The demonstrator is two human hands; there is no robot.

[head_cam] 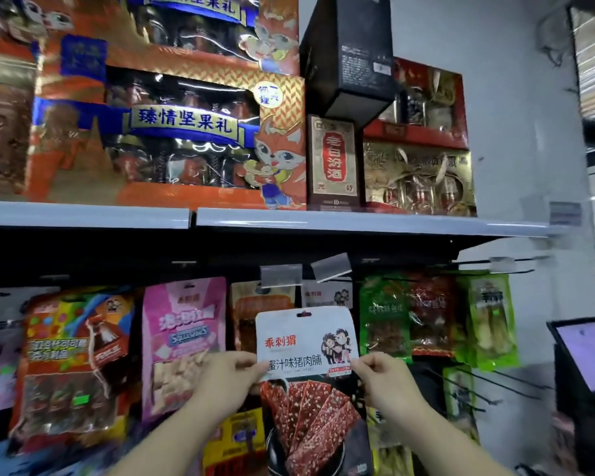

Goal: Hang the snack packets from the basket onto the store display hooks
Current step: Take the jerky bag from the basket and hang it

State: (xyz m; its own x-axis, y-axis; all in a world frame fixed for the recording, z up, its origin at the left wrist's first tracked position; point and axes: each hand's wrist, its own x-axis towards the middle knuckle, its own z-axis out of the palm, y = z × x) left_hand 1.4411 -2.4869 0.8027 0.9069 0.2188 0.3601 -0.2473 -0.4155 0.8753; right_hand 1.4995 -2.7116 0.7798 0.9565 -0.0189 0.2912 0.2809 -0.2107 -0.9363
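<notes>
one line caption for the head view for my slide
Both hands, left and right, lift a jerky packet toward a display hook.

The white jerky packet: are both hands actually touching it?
Touching. The head view shows the left hand pinching the white jerky packet at its left edge and the right hand pinching its right edge, fingers overlapping the packet's face.

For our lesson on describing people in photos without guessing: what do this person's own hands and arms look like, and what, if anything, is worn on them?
Both arms enter from the bottom edge, bare up to the frame edge: no sleeves, gloves or wristbands show. The left hand and right hand carry no visible rings, watch or bracelets. Fingernails look short and unpainted, though the picture is too soft to be sure. No marks or tattoos are visible on either forearm.
</notes>
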